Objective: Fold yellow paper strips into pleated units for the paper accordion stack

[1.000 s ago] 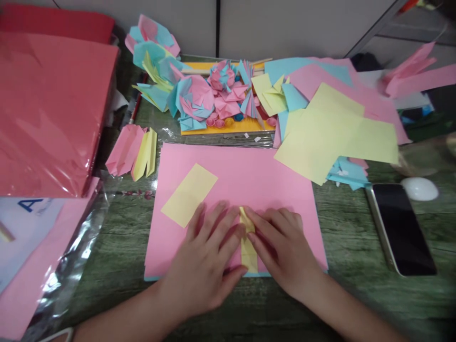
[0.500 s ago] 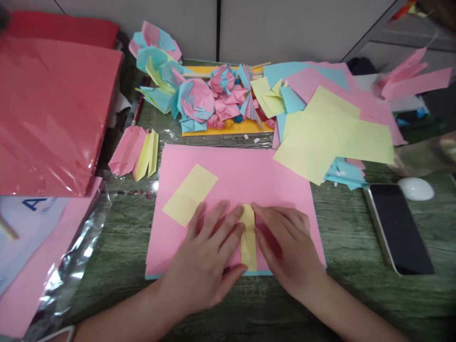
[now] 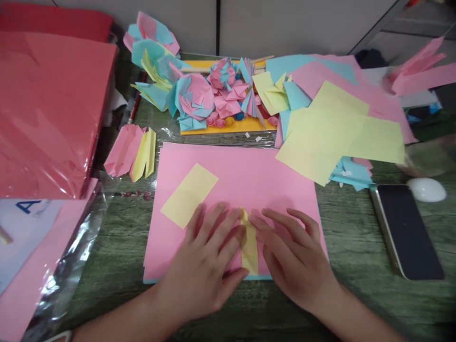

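A narrow folded strip of yellow paper [image 3: 250, 251] lies upright on a pink sheet [image 3: 242, 175], its top end folded to a slanted corner. My left hand [image 3: 206, 256] rests flat with spread fingers, its fingertips along the strip's left edge and its thumb near the bottom end. At the strip's top right, the thumb and index finger of my right hand [image 3: 297, 256] are closed on the folded corner; its other fingers are raised apart. A flat yellow paper rectangle [image 3: 188, 194] lies by my left fingertips.
Folded pink paper [image 3: 124, 149] and folded yellow paper [image 3: 144, 154] sit at left, near red wrapped packs [image 3: 53, 114]. Paper flowers [image 3: 195, 97] crowd the back. Loose yellow sheets [image 3: 324, 133], a phone [image 3: 408, 230] and a white mouse [image 3: 427, 189] are right.
The strip's top end has gone from square to a slanted folded corner. My right hand's outer fingers have lifted and spread; my left hand stays nearly in place. The view shifted slightly.
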Demonstrator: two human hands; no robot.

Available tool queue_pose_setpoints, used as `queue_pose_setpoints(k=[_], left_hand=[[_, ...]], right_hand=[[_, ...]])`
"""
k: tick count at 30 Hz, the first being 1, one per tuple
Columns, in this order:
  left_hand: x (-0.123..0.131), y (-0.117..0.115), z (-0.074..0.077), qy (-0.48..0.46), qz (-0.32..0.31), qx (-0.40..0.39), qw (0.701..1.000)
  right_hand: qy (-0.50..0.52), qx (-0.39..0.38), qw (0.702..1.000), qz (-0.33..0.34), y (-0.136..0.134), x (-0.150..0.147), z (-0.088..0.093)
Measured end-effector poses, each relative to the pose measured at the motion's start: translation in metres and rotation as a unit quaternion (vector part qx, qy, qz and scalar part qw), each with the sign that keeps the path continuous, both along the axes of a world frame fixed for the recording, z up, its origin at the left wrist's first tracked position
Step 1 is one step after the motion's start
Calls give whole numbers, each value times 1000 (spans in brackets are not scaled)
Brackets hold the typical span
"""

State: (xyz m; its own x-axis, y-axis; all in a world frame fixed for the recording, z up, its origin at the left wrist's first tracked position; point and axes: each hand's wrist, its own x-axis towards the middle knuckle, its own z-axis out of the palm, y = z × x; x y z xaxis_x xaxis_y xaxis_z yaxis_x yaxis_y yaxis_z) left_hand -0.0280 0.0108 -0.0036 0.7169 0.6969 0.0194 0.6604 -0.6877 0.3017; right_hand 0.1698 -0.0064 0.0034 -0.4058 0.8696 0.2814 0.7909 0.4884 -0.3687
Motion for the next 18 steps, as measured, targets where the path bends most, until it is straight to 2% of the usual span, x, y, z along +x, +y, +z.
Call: queue_pose_setpoints(k=[8,18], left_hand=[[2,-1,-2,-9,-4,5,1000],[1,0,-2,-4,-12,3,1000]], right_hand=[[-2,-20,999,32,0,6,-3],[1,-21,1000,8,1,4,-1]])
